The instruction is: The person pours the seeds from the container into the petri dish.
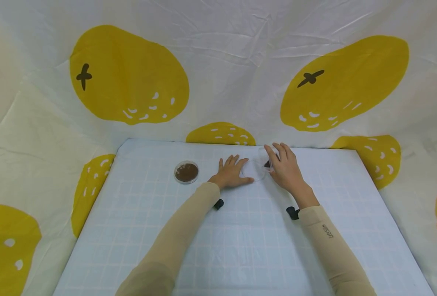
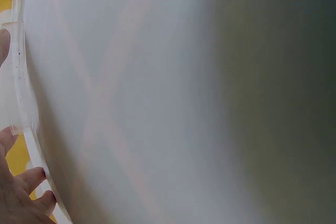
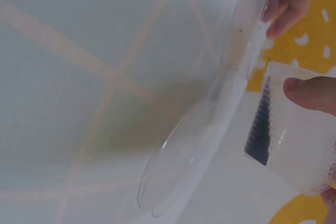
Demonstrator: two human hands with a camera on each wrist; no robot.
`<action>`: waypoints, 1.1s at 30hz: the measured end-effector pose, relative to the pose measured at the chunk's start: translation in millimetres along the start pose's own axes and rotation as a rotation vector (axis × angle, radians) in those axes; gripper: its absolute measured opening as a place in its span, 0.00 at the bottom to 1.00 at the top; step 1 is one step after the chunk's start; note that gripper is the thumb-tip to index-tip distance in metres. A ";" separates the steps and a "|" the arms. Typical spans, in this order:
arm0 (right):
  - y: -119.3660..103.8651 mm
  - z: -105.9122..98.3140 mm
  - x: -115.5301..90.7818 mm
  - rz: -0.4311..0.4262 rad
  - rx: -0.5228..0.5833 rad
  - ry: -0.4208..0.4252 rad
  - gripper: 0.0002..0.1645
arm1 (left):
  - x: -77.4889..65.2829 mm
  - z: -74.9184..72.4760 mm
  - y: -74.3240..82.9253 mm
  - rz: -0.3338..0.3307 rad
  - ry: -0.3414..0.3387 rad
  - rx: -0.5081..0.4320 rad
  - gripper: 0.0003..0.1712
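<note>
My left hand [image 1: 233, 172] rests low at the table, thumb and index finger spread around the rim of a clear petri dish [image 1: 254, 171]. Both digits touch the dish's side in the left wrist view. A clear cup [image 3: 302, 135] with ribbed sides, holding something dark, is gripped by my right hand [image 1: 286, 170]. The cup is tilted on its side, with its dark contents toward the dish. In the right wrist view a thin clear round piece [image 3: 176, 161] lies near the dish. To the left stands another petri dish [image 1: 186, 172] filled with brown, soil-like material.
The table [image 1: 229, 250] has a pale cloth with a faint grid. Behind it and at both sides hangs a white sheet [image 1: 226, 74] with large yellow fruit prints. Small black wrist devices [image 1: 293, 213] sit by both sleeves.
</note>
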State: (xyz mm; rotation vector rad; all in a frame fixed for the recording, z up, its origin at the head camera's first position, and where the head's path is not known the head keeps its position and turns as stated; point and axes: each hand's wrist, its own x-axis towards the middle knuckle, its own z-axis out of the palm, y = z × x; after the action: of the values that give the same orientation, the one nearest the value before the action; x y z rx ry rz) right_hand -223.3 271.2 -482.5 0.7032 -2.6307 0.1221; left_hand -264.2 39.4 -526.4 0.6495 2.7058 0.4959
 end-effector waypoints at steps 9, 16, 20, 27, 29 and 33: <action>-0.8 0.8 1.3 0.009 -0.016 -0.024 0.59 | 2.2 1.4 -0.9 0.002 0.001 -0.004 0.55; -1.2 0.0 1.8 -0.009 -0.025 -0.012 0.59 | 2.8 1.3 -1.7 0.005 0.005 -0.003 0.54; -1.4 0.9 1.8 -0.015 -0.026 -0.012 0.58 | 2.4 1.5 -1.3 0.007 0.003 -0.004 0.54; -1.9 2.9 2.2 -0.029 -0.029 0.008 0.58 | 0.5 0.3 -0.2 0.004 0.002 -0.001 0.54; -2.0 3.4 2.4 -0.033 -0.035 0.013 0.59 | 0.2 0.0 0.0 0.003 0.001 -0.001 0.54; -2.6 3.7 3.0 -0.032 -0.037 0.009 0.59 | -0.2 -0.1 0.0 0.004 0.000 0.006 0.54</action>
State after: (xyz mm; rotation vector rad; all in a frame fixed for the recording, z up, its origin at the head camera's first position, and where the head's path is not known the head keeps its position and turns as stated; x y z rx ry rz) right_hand -225.7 266.9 -484.7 0.7297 -2.6050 0.0674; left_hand -264.0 39.2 -526.3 0.6561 2.7076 0.4894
